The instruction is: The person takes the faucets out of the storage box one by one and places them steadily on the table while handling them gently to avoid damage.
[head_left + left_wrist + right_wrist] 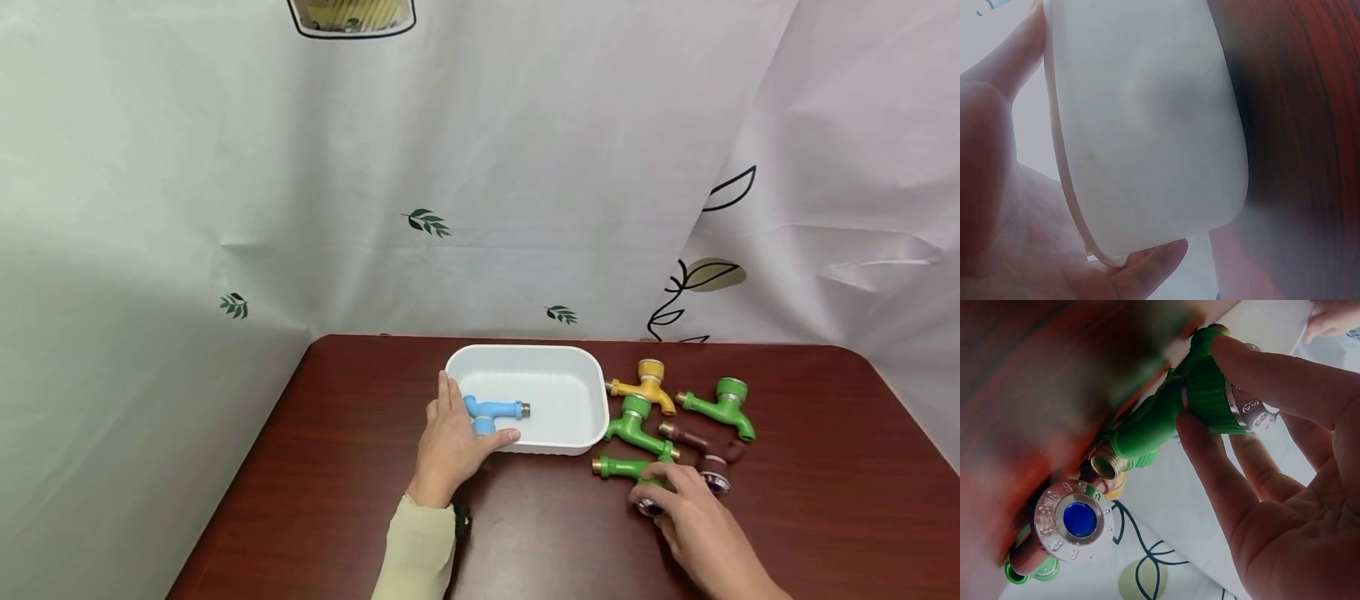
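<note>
My left hand (446, 450) holds the near left corner of a white plastic tray (566, 404), fingers along its left side and thumb at the front rim. In the left wrist view, the tray's outer wall (1147, 144) fills the middle. Inside the tray lies a blue tap (498, 409), partly behind that hand. To the right, my right hand (697, 521) pinches the knob of a green tap (621, 467) between thumb and fingers. The right wrist view shows this green knob (1207, 394) with a silver cap. The tap lies low, close to the tabletop.
Beyond the held tap lie another green tap (632, 429) and a yellow tap (637, 390) beside the tray. A brown tap (693, 437) and a further green tap (722, 408) lie to the right. White patterned cloth (495, 275) hangs behind the dark red table (330, 467).
</note>
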The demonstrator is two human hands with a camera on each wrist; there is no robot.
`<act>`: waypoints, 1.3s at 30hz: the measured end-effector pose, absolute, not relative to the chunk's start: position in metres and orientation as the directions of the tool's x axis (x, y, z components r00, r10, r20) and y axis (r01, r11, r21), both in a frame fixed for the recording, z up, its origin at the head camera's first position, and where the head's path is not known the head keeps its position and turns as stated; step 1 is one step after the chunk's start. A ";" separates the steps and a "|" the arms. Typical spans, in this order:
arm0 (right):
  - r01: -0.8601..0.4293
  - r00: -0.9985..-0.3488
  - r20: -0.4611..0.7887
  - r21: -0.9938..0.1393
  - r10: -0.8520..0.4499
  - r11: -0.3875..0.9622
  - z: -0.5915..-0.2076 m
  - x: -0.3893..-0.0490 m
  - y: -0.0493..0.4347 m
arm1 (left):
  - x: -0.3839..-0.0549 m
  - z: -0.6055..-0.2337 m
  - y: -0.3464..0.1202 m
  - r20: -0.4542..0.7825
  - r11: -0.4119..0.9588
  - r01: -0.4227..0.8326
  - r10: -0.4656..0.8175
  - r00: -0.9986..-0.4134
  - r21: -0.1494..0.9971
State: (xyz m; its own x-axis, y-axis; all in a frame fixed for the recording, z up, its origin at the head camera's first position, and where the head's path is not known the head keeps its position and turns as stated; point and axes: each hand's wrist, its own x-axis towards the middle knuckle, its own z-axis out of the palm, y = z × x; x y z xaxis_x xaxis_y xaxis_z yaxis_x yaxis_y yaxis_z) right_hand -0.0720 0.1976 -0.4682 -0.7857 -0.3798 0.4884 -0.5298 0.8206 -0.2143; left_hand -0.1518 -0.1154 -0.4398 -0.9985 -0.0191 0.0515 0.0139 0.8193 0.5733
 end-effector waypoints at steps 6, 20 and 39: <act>-0.524 -0.795 0.472 -0.219 -0.381 0.823 -0.469 -0.072 0.196 | -0.152 -0.439 -0.115 0.057 0.820 0.013 -0.024 -0.998 0.573; -0.543 -0.797 0.445 -0.232 -0.408 0.807 -0.474 -0.072 0.196 | -0.152 -0.440 -0.115 0.064 0.818 0.020 -0.020 -0.998 0.575; -0.425 -0.895 0.280 -0.293 -0.348 0.857 -0.468 -0.068 0.194 | -0.152 -0.440 -0.115 0.042 0.813 0.003 -0.026 -0.999 0.583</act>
State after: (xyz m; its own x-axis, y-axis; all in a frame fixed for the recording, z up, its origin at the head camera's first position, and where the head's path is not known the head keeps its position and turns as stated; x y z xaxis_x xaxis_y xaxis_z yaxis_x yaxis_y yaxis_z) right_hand -0.0681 0.1941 -0.4679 -0.8948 -0.3475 0.2803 -0.4246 0.8566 -0.2933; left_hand -0.1520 -0.1152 -0.4402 -0.9988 -0.0265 0.0423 0.0031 0.8128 0.5826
